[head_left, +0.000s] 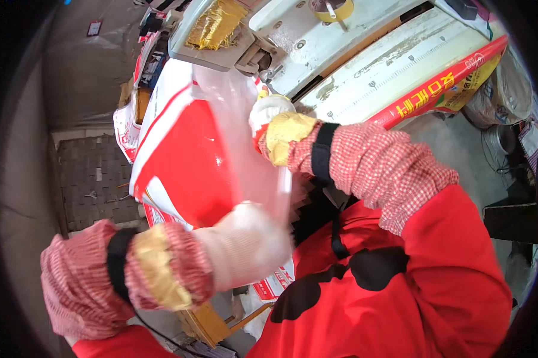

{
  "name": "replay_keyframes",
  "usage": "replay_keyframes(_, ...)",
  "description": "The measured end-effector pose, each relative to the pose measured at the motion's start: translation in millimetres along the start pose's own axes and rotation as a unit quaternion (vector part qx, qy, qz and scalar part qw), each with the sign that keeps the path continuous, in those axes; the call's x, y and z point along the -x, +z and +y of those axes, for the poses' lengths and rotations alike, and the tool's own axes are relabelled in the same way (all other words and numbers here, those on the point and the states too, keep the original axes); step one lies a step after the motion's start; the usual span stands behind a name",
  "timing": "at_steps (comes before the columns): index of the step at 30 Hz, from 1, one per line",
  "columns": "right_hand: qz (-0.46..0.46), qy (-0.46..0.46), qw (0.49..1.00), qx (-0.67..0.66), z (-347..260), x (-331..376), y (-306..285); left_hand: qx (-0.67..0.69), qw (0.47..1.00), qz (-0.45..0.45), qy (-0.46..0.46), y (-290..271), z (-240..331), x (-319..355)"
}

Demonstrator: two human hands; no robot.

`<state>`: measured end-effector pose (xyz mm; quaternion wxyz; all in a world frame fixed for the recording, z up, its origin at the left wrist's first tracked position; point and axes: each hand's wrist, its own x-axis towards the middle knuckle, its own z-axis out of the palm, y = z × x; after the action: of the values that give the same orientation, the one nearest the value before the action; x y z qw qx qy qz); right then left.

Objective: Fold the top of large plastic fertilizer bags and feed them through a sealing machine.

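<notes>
Gripping a clear plastic bag (254,140) over a red-and-white sack (185,161), left hand (245,241) clenches its lower edge, right hand (269,113) pinches the top near the machine (316,42). Slick film could slip from gloves.

The plastic bag (221,137) is held up between the two hands: the left hand (245,244) at its near lower edge, the right hand (272,119) at its far upper edge. Behind the bag stands a machine (352,65), with a roll of tape (333,9) on top. Below the bag lies what seems to be a stack of bags (275,285). A mat (93,179) lies on the floor to the left.
</notes>
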<state>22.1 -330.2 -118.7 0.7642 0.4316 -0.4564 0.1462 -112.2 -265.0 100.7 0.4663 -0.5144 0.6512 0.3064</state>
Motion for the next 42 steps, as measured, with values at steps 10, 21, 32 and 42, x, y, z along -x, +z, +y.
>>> replay_keyframes(10,0.02,-0.014,0.99,0.142,-12.9,3.2,-8.0,-0.071,0.984,-0.121,-0.109,-81.2,-64.5,43.8)
replay_keyframes(21,0.283,-0.163,0.918,0.224,37.4,41.2,-2.9,0.154,0.987,0.03,-0.035,-43.0,6.6,-23.7)
replay_keyframes(32,0.401,-0.258,0.74,0.475,-53.7,18.6,-71.5,0.049,0.98,0.186,0.049,-27.7,-20.1,-20.8)
replay_keyframes(42,0.181,0.113,-0.561,0.8,60.9,14.1,63.2,-0.107,0.982,0.071,-0.139,-42.5,-38.3,24.5)
